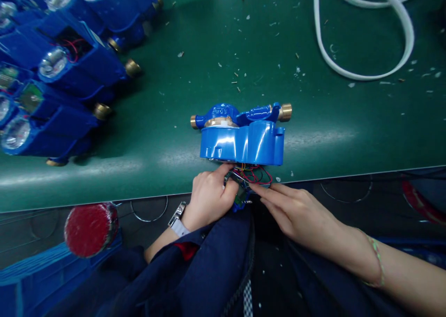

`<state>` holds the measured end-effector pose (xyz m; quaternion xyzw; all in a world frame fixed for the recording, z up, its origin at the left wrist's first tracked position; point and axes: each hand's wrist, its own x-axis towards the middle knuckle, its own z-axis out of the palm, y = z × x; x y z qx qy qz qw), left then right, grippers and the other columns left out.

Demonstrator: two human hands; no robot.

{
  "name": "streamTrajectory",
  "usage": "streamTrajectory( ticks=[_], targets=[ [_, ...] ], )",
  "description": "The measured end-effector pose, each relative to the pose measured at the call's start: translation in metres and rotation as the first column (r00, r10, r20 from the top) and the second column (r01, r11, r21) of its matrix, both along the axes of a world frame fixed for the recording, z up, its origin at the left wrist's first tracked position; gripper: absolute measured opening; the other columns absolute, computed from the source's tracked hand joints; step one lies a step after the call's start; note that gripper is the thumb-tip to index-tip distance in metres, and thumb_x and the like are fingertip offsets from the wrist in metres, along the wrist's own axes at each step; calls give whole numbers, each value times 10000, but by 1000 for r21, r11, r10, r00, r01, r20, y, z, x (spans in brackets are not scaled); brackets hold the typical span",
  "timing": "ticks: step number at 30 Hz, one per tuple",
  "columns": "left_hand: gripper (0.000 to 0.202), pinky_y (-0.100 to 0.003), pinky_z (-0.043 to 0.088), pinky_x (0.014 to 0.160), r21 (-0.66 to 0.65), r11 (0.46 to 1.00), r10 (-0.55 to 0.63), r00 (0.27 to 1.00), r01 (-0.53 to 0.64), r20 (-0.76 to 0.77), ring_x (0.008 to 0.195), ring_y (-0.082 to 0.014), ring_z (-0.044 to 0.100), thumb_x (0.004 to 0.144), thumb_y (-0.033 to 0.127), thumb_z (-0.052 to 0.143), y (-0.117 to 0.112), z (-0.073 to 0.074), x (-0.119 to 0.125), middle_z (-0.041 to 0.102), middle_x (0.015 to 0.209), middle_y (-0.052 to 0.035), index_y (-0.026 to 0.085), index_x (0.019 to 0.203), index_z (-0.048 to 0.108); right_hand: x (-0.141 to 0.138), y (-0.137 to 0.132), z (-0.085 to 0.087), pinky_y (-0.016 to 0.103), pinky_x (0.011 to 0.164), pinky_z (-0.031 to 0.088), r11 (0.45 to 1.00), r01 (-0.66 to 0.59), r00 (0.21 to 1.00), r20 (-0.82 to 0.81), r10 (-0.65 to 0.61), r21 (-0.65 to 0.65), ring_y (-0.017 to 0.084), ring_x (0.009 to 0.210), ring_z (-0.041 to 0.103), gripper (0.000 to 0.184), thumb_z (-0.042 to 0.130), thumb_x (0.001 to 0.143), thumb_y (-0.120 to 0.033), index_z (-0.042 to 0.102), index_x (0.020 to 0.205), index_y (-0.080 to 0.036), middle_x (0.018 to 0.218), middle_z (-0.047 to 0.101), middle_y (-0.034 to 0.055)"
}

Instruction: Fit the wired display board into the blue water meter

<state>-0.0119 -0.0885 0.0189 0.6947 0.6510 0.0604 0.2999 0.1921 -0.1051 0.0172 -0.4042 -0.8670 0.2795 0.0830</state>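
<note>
The left hand (211, 192) pinched the circuit board (240, 196), likely steadying it; the right hand (296, 209), fingers extended, met the wires (251, 173), grip unclear.

Left hand (209, 196), right hand (296, 210) both bare. Dark navy jacket (216, 270), red patch (187, 250) near left cuff. Left-wrist watch (177, 214): silver-toned case, pale strap (180, 228). Right-arm bracelet (377, 256) thin, yellow-green (weave too blurry). Black layer (273, 284) beneath jacket; black-and-white checked strip (247, 298) down front.
</note>
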Motion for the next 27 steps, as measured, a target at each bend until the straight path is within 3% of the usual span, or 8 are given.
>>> streamTrajectory(
  ticks=[3, 10, 19, 27],
  targets=[
    [435, -434, 516, 769, -4, 1000, -4, 1000, 4, 7, 833, -303, 708, 804, 244, 384, 0, -1, 0, 748, 950, -126, 156, 1136, 651, 7, 6, -8, 321, 698, 575, 996, -63, 998, -8, 64, 63, 202, 832, 680, 423, 479, 883, -50, 538, 1296, -123, 1099, 658, 131],
    [439, -432, 519, 758, -25, 1000, -9, 1000, 8, -8, 807, -289, 706, 789, 233, 391, 1, 0, -1, 751, 924, -121, 152, 1133, 651, 23, 31, -17, 227, 446, 399, 921, -268, 958, 180, 224, 283, 108, 522, 587, 449, 487, 873, -90, 523, 1307, -198, 969, 663, 63],
    [439, -400, 519, 793, -18, 1000, 11, 990, -9, 143, 885, -253, 697, 767, 214, 400, 1, -2, -5, 744, 997, -91, 165, 1115, 663, 34, 45, -32, 248, 447, 334, 851, -342, 940, 145, 309, 398, 98, 546, 559, 400, 424, 909, -86, 486, 1287, -198, 967, 636, 34],
    [393, -339, 529, 815, -8, 1000, 0, 916, 3, 401, 890, -201, 686, 763, 204, 420, -3, 3, -17, 745, 1001, -47, 170, 1056, 679, 33, 51, -27, 246, 499, 376, 838, -380, 918, 53, 392, 393, 126, 668, 618, 459, 397, 915, -72, 418, 1353, -205, 1061, 639, 55]
  ],
)
